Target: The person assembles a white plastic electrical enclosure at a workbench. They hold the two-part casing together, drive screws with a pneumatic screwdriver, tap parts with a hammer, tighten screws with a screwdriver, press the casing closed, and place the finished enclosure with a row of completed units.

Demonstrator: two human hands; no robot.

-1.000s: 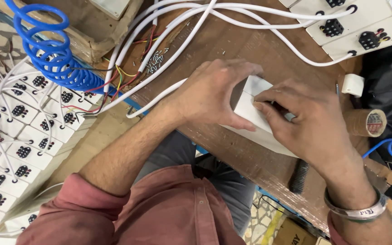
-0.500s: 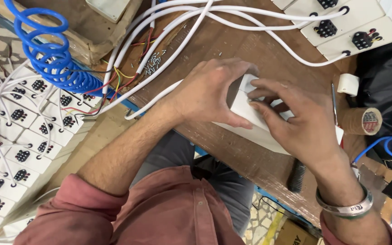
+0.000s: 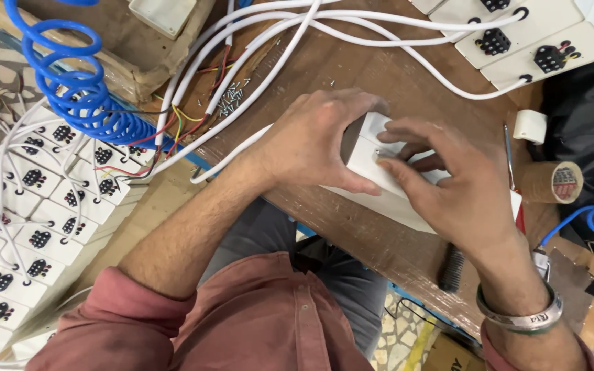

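Note:
A white plastic socket box (image 3: pixel 372 156) lies on the brown wooden table (image 3: pixel 352 75) in the middle of the head view. My left hand (image 3: pixel 314 141) wraps around its left end, thumb along the near side. My right hand (image 3: pixel 455 182) rests on top of the box with the fingertips pressing on its upper face; a metal bangle circles that wrist. A white cable (image 3: pixel 232 154) runs from under my left hand toward the left. Whether a small part sits under my right fingertips is hidden.
Several white cables (image 3: pixel 352 24) cross the table's far side toward white socket plates (image 3: pixel 517 41). Loose screws (image 3: pixel 232 99) lie near coloured wires. A blue coiled hose (image 3: pixel 70 89) hangs at left above a stack of socket boxes (image 3: pixel 29 192). Tape rolls (image 3: pixel 551 180) sit at right.
My right hand has opened from a pinch to flat fingertips on the box top. My left hand keeps its grip and the box has barely shifted.

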